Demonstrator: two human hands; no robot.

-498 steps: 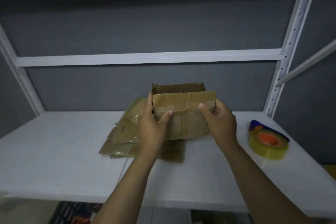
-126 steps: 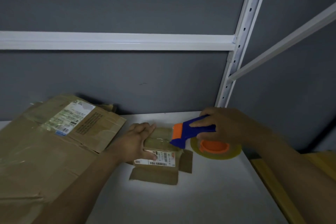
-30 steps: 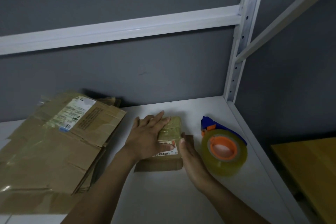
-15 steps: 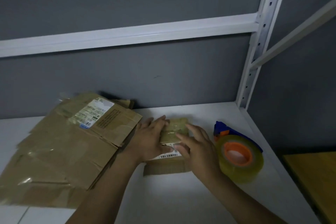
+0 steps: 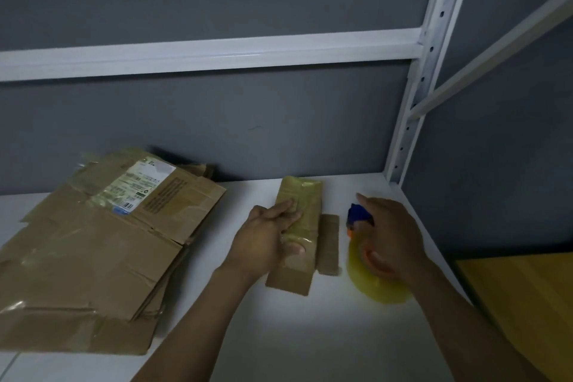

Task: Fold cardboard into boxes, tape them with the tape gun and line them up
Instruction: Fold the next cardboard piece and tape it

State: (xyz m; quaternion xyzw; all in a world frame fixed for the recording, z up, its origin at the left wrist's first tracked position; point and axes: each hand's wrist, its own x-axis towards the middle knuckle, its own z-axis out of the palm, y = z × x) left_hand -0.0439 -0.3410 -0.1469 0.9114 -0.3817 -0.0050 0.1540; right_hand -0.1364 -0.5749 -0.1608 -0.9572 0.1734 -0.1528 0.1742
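1. Your forearms reach in over the white shelf (image 5: 310, 335).
2. Your left hand (image 5: 266, 242) lies flat on the box (image 5: 305, 195). Its fingers are straight and close together, the thumb is out to the side, and it pins the box down.
3. The box sits right of the shelf's middle with its long side running away from you. Glossy tape covers its top. One flap (image 5: 328, 242) lies out flat on its right, and another sticks out at the near end.
4. Your right hand (image 5: 393, 236) is over the tape gun (image 5: 358, 215), just right of the box. The index finger points past the blue handle, and the rest drape over the orange hub and the yellow roll (image 5: 381, 288). You cannot tell whether they have closed round it.
5. By the look of it, you are in the taping step, going for the gun to put a strip on this box.
6. The next move likely calls for a firm hold on the handle. Then fold the loose flaps in with your left hand and draw tape across the seam while the box stays pinned.
7. Further left, well apart from the box, lies the cardboard (image 5: 93, 257), flattened and stacked, waiting to be folded. No finished row shows, so the task looks early.
8. Farthest off are the grey wall (image 5: 217, 133), a white rail (image 5: 217, 53) and the rack post (image 5: 412, 121).
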